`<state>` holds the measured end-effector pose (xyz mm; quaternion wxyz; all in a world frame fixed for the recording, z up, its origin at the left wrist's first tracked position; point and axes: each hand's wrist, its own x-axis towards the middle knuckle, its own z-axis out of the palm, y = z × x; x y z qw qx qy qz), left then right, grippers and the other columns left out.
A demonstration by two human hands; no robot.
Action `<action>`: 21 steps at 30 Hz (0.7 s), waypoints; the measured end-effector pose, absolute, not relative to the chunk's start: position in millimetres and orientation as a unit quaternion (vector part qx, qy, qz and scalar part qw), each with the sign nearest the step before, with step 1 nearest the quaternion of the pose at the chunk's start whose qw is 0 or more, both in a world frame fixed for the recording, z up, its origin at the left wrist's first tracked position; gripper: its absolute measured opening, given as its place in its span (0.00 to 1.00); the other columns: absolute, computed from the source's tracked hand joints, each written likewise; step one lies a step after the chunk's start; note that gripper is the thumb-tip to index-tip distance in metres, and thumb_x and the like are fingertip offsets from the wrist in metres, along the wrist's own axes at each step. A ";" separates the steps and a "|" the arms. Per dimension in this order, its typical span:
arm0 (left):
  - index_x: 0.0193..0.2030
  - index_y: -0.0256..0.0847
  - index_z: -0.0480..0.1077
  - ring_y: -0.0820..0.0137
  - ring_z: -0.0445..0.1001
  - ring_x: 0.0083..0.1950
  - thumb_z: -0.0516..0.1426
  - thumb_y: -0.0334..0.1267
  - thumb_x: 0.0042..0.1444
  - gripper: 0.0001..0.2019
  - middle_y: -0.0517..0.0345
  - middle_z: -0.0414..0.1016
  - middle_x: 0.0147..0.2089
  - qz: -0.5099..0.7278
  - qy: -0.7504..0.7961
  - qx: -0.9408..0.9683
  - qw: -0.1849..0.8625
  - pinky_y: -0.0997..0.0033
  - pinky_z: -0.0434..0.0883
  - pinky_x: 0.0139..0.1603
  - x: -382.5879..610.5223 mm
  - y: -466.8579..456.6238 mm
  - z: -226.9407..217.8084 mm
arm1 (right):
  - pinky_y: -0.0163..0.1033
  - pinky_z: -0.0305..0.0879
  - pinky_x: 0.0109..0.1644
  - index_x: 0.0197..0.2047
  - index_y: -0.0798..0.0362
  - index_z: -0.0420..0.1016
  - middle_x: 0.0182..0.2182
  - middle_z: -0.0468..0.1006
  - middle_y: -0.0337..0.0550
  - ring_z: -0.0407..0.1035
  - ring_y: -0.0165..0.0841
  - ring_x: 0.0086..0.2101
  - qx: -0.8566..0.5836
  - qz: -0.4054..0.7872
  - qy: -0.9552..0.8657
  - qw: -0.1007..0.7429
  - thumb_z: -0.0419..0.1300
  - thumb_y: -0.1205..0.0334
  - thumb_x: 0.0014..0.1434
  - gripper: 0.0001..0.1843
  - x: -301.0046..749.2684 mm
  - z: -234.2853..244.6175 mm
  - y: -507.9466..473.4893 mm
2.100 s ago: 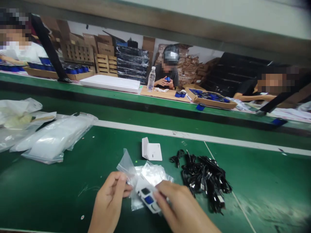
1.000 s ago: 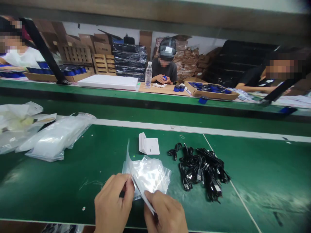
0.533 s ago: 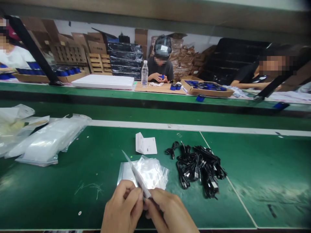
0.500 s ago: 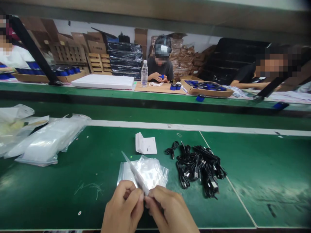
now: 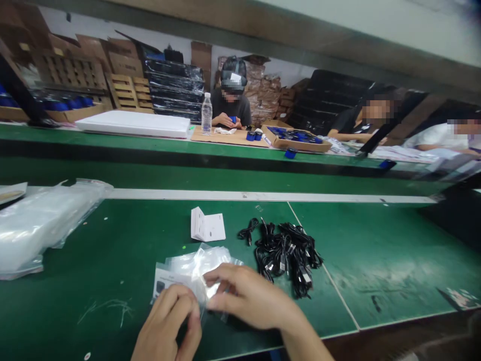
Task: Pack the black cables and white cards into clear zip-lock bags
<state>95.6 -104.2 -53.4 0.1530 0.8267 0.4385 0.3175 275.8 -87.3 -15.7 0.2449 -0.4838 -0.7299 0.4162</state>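
Note:
My left hand (image 5: 171, 321) pinches a clear plastic bag (image 5: 199, 296) together with a white printed leaflet (image 5: 165, 277), which appears to lie within the plastic. A dark picture and small text show on the leaflet. At the bag's right edge is my right hand (image 5: 244, 291), thumb and fingers apart; whether it touches the plastic is unclear. Under and behind both hands lies a loose pile of clear bags (image 5: 184, 261). Beyond the pile stands a small stack of folded white leaflets (image 5: 214, 227). To its right rest a single coiled black cable (image 5: 248, 231) and a heap of black USB cables (image 5: 287, 250).
Large packs of clear bags (image 5: 48, 215) lie at the left of the green table (image 5: 124, 250). Across a raised ledge (image 5: 150, 153), a person (image 5: 231, 105) handles a blue item near a water bottle (image 5: 206, 115) and a carton of blue items (image 5: 300, 140).
My right hand has let go its pinch and spread its fingers. The bag, earlier edge-on, now shows its printed face to the left. The view has swung right.

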 end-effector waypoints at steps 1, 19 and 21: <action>0.29 0.44 0.63 0.72 0.71 0.31 0.48 0.33 0.58 0.08 0.60 0.68 0.31 0.305 0.448 0.825 0.159 0.77 0.70 0.30 96.5 -100.5 -54.2 | 0.32 0.65 0.36 0.36 0.53 0.76 0.36 0.79 0.41 0.73 0.32 0.33 -0.524 0.349 -0.749 0.206 0.58 0.62 0.59 0.07 285.9 -6.3 -81.7; 0.25 0.43 0.57 0.73 0.66 0.27 0.45 0.32 0.59 0.11 0.62 0.64 0.27 0.311 0.492 0.782 0.222 0.74 0.63 0.30 107.1 -91.5 -71.2 | 0.44 0.68 0.43 0.45 0.62 0.71 0.41 0.74 0.52 0.71 0.39 0.41 -0.729 0.011 -0.679 -0.080 0.54 0.67 0.63 0.10 298.6 -25.3 -34.0; 0.26 0.43 0.57 0.73 0.65 0.28 0.45 0.31 0.59 0.11 0.62 0.63 0.27 0.302 0.491 0.786 0.223 0.74 0.63 0.30 107.0 -91.6 -71.8 | 0.45 0.68 0.41 0.42 0.65 0.73 0.38 0.75 0.58 0.71 0.44 0.41 -0.729 0.000 -0.682 -0.061 0.52 0.66 0.64 0.12 296.3 -28.7 -34.9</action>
